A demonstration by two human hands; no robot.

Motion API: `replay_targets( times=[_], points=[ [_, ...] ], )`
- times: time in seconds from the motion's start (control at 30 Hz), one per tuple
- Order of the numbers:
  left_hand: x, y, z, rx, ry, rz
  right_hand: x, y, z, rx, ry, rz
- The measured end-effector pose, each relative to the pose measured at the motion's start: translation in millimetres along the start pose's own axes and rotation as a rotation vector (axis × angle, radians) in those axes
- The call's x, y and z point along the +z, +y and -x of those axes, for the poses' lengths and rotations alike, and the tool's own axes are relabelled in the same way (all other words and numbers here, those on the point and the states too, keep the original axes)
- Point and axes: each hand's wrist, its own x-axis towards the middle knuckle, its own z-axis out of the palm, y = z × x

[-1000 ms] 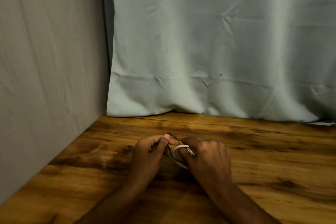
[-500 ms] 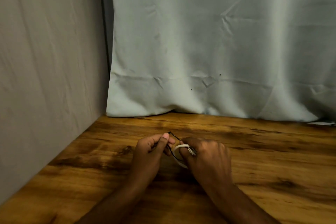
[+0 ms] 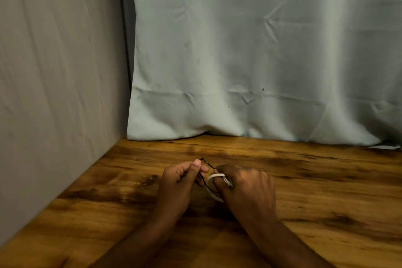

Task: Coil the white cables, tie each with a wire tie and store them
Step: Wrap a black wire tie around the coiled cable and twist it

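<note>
A small white coiled cable (image 3: pixel 212 178) is held low over the wooden table (image 3: pixel 315 191), mostly hidden under my right hand (image 3: pixel 245 189), whose fingers curl round it. A thin black wire tie (image 3: pixel 208 165) runs across the coil; its free end sticks up past my thumb. My left hand (image 3: pixel 181 180) pinches the tie between thumb and forefinger, close against my right hand. A metal plug end (image 3: pixel 228 181) of the cable shows by my right fingers.
A grey wall panel (image 3: pixel 54 93) closes off the left side. A pale curtain (image 3: pixel 261 61) hangs along the back edge of the table. Bare wood lies to the right and in front of my hands.
Both hands stay in the same place. My left thumb and forefinger have shifted slightly on the tie; the coil has barely moved.
</note>
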Motion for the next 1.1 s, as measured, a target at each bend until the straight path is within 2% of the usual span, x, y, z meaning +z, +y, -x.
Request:
replay_targets(
  times=[0.27, 0.47, 0.67, 0.83, 0.97, 1.1],
  points=[
    [1, 1, 2, 0.030, -0.047, 0.009, 1, -1, 1, -0.033, -0.002, -0.034],
    [2, 2, 3, -0.041, -0.054, 0.022, 0, -4, 2, -0.086, 0.011, 0.015],
    [2, 6, 3, -0.264, -0.068, 0.143, 1, -1, 2, -0.086, -0.005, 0.023],
    [-2, 10, 2, -0.364, -0.146, 0.229, 1, 0, 2, -0.076, 0.023, 0.004],
    [-1, 10, 4, -0.316, -0.191, 0.220, -1, -2, 2, -0.091, 0.032, 0.004],
    [-2, 11, 4, -0.166, -0.095, 0.121, -1, -1, 1, -0.079, 0.017, 0.029]
  ],
)
